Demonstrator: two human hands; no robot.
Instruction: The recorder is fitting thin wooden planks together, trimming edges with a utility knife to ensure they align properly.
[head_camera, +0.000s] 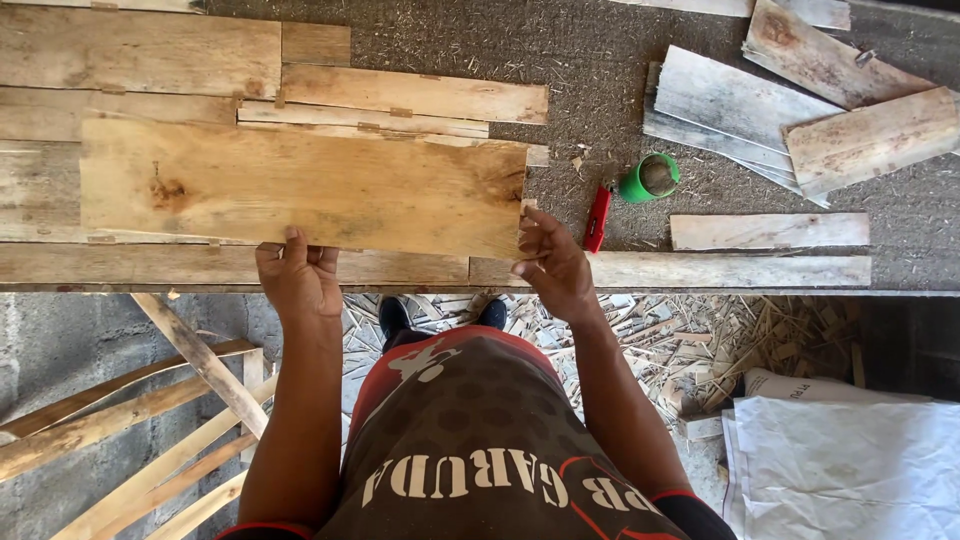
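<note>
A wide, pale wooden board (300, 185) is seen lying flat on the surface (620, 90), on top of several other planks (140, 55) that are laid side by side under it. The board is placed at the near part of the surface, close to its front edge, and it is slightly tilted against the planks below.

The left hand (298, 278) is placed at the near long edge of the board, left of the middle. Its fingers are curled and pressed close together, and one fingertip is laid on the top face of the board. It cannot be told if the board is really gripped or only touched. The right hand (552, 265) is held at the near right corner of the board. Its fingers are bent and a little spread, and the fingertips are touching the end of the board.

To the right of the right hand, a small red tool (597, 218) is lying on the surface, and a green cup (650, 178) is standing just beside it. Further to the right, a pile of grey and brown board pieces (800, 100) is seen, and one short plank (768, 231) is lying alone, well apart from the wide board.

Below the surface, wood chips (720, 340) are scattered on the floor. Thin wooden slats (150, 420) are leaned at the left, and white sacks (840, 460) are lying at the right.
</note>
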